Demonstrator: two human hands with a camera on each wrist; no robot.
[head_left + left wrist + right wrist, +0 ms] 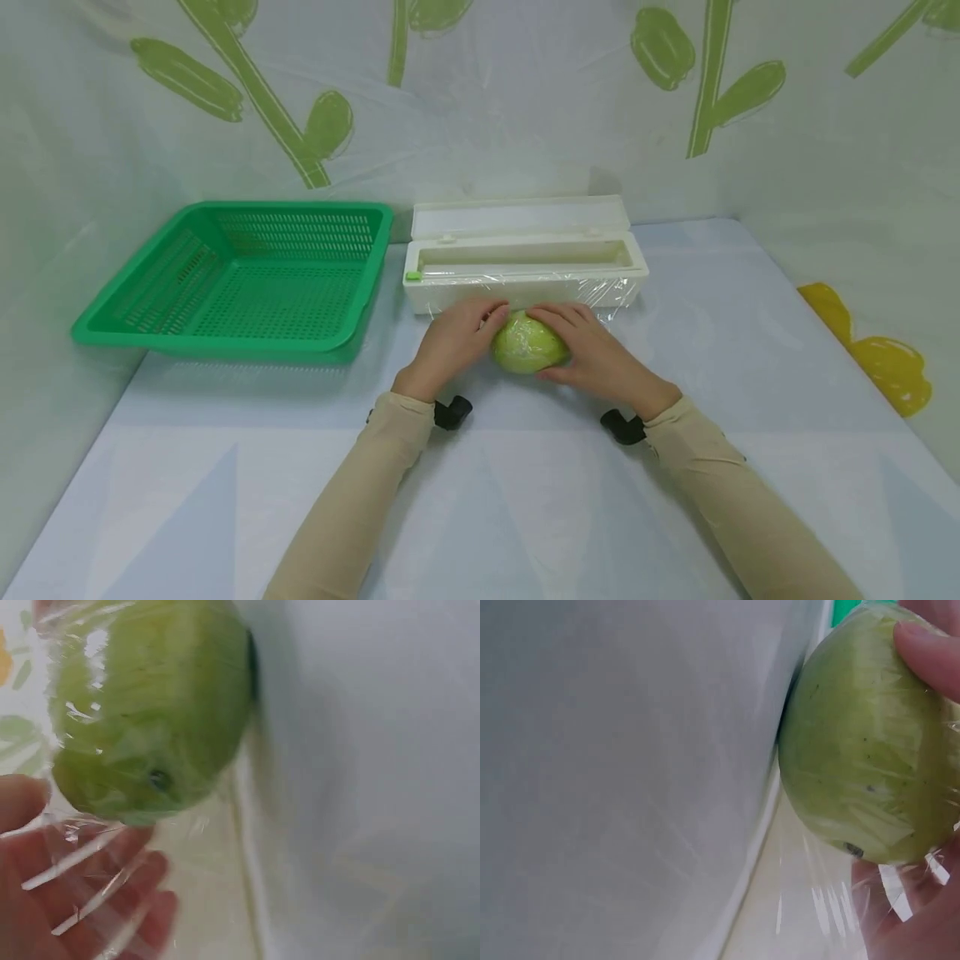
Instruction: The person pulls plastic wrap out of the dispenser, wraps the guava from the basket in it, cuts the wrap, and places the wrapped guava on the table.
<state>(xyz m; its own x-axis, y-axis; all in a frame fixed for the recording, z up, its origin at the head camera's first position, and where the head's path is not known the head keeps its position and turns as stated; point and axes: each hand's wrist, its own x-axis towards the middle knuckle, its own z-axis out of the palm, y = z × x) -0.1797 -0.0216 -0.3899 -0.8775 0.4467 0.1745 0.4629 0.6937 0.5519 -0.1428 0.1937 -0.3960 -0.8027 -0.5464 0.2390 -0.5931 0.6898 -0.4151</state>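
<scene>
Cling film lies tight and shiny over a round yellow-green fruit [527,343], which has a small dark spot at one end and sits on the table. My right hand [600,354] holds the fruit from the right, its thumb [930,656] pressing on the film and its fingers bent round the far side. At the fruit's left edge is my left hand [457,342], thumb and fingers apart. Loose, creased film [82,862] stretches across its relaxed fingers. Just behind stands a white cling film dispenser [525,292], its lid raised, with film coming over its front.
A green slotted plastic basket [348,343] stands to the left of the dispenser. At the dispenser's left end is a small green slider [412,276]. A white sheet with printed green leaves [326,125] hangs behind the table [525,517].
</scene>
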